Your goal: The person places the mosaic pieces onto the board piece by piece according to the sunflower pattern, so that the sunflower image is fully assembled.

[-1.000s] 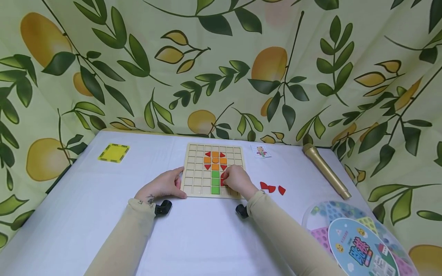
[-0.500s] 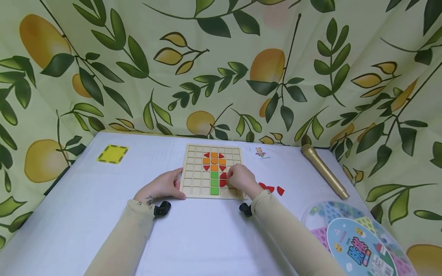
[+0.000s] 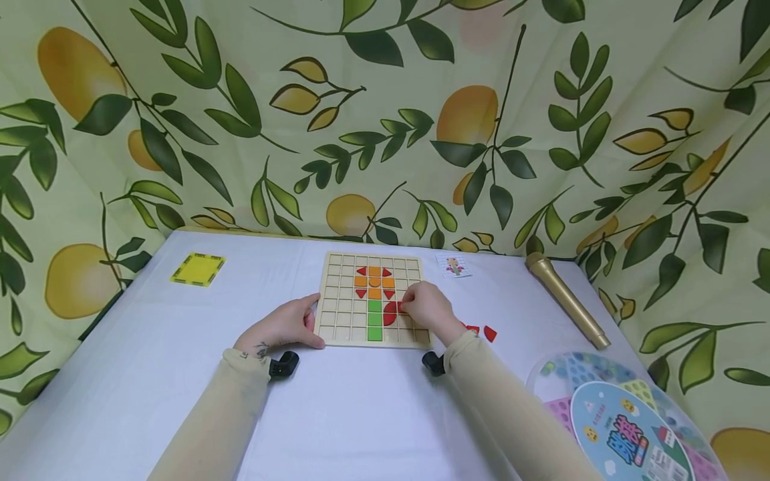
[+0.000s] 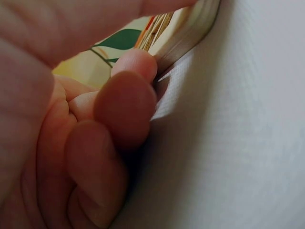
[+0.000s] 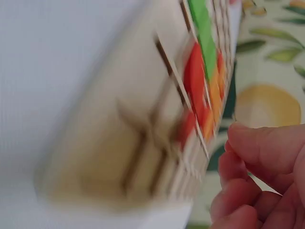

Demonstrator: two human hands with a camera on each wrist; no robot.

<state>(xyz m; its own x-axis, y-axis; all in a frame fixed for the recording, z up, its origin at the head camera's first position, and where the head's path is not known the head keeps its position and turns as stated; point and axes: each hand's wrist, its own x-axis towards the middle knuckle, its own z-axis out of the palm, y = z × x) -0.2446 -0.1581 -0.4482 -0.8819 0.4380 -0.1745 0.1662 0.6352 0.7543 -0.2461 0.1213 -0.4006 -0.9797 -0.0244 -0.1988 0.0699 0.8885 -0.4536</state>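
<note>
A wooden grid board (image 3: 343, 319) lies flat, bearing orange squares (image 3: 390, 282), small red triangles (image 3: 361, 293), a column of green squares (image 3: 375, 317) and a red half-round (image 3: 390, 313). My left hand (image 3: 283, 324) grips the board's near left corner, thumb and finger along its edge; other fingers curl beside it in the left wrist view. My right hand (image 3: 430, 310) is over the board's right side, fingertips at a small red piece (image 3: 401, 307) next to the half-round. In the right wrist view that piece (image 5: 187, 129) shows on the grid; I cannot tell whether the fingertips hold it.
Loose red pieces (image 3: 490, 333) lie right of the board, partly behind the right sleeve. A picture card (image 3: 453, 265), a gold microphone (image 3: 568, 300) and a round game package (image 3: 631, 431) are on the right. A yellow square frame (image 3: 198, 268) sits at the back left.
My right hand has shifted right, off the red half-round, which is now in full view. A red piece now shows at its fingertips. The left hand stays at the board's corner.
</note>
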